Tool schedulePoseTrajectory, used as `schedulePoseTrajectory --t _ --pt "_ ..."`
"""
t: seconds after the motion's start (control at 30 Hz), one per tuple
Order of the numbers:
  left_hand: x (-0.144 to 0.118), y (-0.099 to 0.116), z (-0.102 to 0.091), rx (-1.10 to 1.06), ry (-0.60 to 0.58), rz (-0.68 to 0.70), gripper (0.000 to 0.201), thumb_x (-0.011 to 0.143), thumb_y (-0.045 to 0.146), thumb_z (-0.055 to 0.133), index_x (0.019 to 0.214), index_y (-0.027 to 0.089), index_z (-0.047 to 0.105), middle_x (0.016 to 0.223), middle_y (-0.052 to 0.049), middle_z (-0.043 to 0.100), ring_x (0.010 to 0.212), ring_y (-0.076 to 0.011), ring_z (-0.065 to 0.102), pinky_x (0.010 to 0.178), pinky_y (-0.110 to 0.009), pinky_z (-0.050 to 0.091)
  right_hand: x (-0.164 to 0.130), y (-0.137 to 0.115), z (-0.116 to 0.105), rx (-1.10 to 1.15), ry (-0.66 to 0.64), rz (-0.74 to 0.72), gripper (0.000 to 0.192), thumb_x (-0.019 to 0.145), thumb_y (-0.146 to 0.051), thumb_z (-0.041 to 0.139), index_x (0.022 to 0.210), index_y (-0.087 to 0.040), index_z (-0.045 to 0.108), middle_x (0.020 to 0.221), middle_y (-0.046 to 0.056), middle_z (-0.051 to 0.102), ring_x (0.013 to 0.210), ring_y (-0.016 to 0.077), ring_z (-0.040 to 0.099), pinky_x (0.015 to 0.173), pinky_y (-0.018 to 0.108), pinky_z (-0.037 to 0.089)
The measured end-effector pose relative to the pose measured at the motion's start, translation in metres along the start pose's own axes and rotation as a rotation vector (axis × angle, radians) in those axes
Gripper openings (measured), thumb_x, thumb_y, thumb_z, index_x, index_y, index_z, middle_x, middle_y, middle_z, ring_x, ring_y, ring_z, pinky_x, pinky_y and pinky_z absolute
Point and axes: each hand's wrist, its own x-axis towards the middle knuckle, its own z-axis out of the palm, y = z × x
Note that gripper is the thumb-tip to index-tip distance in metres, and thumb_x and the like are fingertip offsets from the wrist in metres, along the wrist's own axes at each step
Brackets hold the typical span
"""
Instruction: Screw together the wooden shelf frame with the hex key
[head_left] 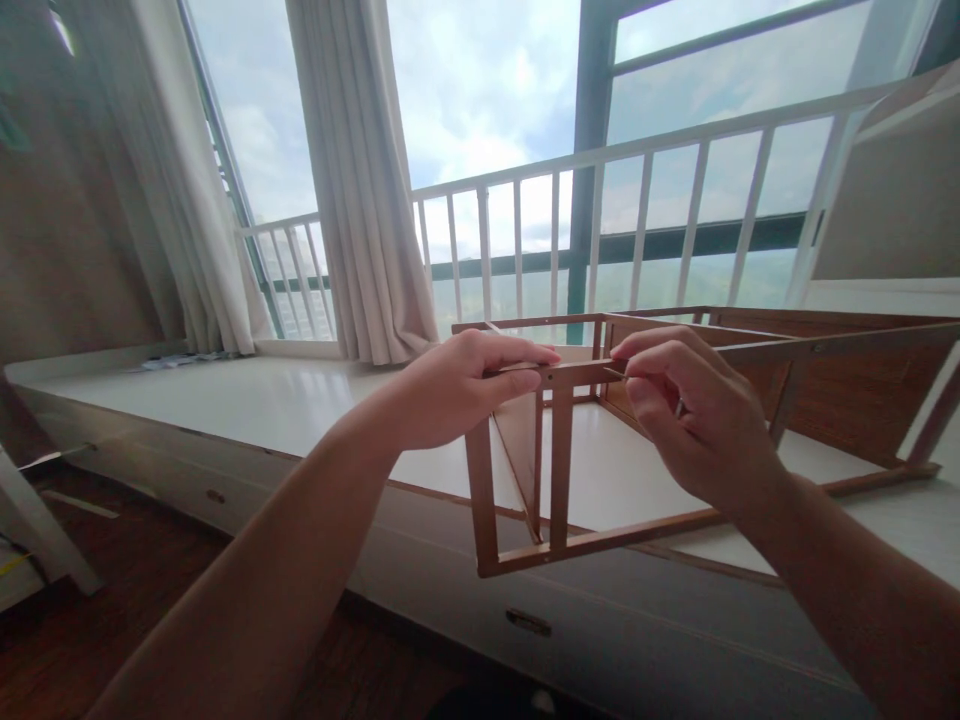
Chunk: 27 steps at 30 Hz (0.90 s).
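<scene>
A brown wooden frame [559, 480], built of slats and panels like a small shelf unit, lies on its side on the white window ledge [247, 400]. My left hand [465, 385] is closed on its upper rail near the left corner, fingers along the top and thumb against the near face. Just to the right, my right hand [682, 400] pinches a thin, narrow piece [615, 372] whose tip points left beside the rail. Most of that piece is hidden in my fingers, so its kind cannot be told. A small round hole or screw head shows in the rail between my hands.
Behind the ledge runs a white railing [555, 230] before large windows. A beige curtain [352, 180] hangs at centre left. Papers [184, 360] lie at the ledge's far left. Drawer fronts with a recessed handle [528, 622] are below, above a dark wooden floor [135, 580].
</scene>
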Motion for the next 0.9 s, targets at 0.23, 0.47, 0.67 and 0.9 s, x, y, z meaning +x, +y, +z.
schedulePoseTrajectory --t 0.23,0.47,0.67,0.9 --pt "0.019 0.015 0.011 0.115 -0.064 -0.004 0.036 0.1 0.037 0.059 0.132 0.028 0.073 0.109 -0.001 0.08 0.106 -0.0239 0.072 0.1 -0.037 0.055 0.002 -0.005 -0.011 0.034 0.002 0.008 0.005 0.1 -0.022 0.056 0.095 -0.022 0.058 0.111 0.007 0.065 0.084 0.0161 0.062 0.062 0.028 0.045" --pt "0.023 0.012 0.01 0.054 -0.072 0.081 0.035 0.101 0.038 0.062 0.134 0.036 0.07 0.13 0.003 0.076 0.128 -0.0225 0.065 0.113 -0.034 0.048 0.006 -0.023 -0.011 -0.086 -0.133 0.009 0.016 0.107 -0.03 0.046 0.1 -0.02 0.057 0.12 0.009 0.061 0.086 0.0163 0.062 0.07 0.031 0.047" --pt "0.023 0.009 0.01 0.06 -0.046 0.08 0.036 0.1 0.039 0.064 0.135 0.036 0.069 0.13 0.002 0.076 0.127 -0.0242 0.067 0.113 -0.036 0.049 0.009 -0.019 -0.003 -0.17 -0.164 0.006 0.017 0.108 -0.03 0.042 0.102 -0.02 0.055 0.119 0.008 0.061 0.085 0.0165 0.061 0.068 0.03 0.045" --pt "0.022 0.009 0.012 0.051 -0.032 0.087 0.037 0.1 0.039 0.064 0.136 0.038 0.069 0.124 0.004 0.078 0.122 -0.0246 0.07 0.11 -0.034 0.051 0.018 -0.035 -0.002 -0.343 -0.24 0.075 0.021 0.109 -0.029 0.039 0.109 -0.019 0.058 0.115 0.008 0.062 0.084 0.0189 0.062 0.057 0.03 0.034"
